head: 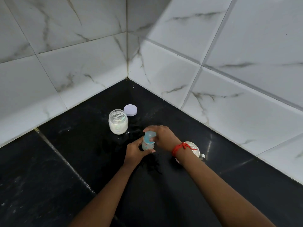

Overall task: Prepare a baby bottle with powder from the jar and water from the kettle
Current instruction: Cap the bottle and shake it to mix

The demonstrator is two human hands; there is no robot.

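Fingers of the left hand (136, 152) curl round the speckled baby bottle (146, 146), upright over the glossy black stone worktop (65, 161) | right hand (161, 136) fingers grip its translucent blue domed cap (148, 136) | open glass jar (118, 122) of white powder just behind, round pale lid (130, 110) beside it | steel kettle (194, 147) behind right wrist

The light is soft and a bit blue. The white wall tiles (82, 71) behind the powder jar (118, 122) are bright. High above the jar, a wide grey shadow (147, 17) slants across the wall. The black counter (49, 177) is dark, darkest nearest me. Right of the jar, the kettle (194, 147) shines. Far from the jar, the tile lines bend. Everything I see looks a little soft.
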